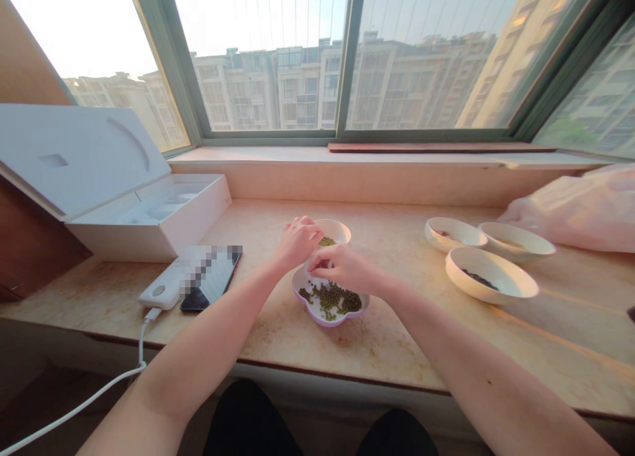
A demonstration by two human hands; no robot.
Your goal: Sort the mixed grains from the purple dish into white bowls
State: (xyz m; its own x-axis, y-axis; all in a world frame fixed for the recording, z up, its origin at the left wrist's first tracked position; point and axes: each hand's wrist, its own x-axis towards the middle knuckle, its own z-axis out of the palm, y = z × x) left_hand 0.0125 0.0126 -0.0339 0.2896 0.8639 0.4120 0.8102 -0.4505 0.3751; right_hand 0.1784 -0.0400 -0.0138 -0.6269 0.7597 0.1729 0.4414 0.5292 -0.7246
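A scalloped dish (331, 322), white inside with a lilac outside, sits on the counter and holds loose green beans (331, 300) that look like mung beans. Behind it stands a round white bowl (337, 228) with more green beans (326, 241) in it. My left hand (299, 241) hangs at the left rim of that bowl, fingertips drawn together over it. Above the back of the scalloped dish, my right hand (343, 269) has its thumb and fingers pinched. Whatever either hand may hold is too small to make out.
On the right are three white bowls, one with dark beans (479, 279), beside a pinkish plastic bag (575, 208). To the left lie a phone (211, 280), a white power bank (161, 285) with a cable, and an open white box (193, 211). The counter's front edge is near my knees.
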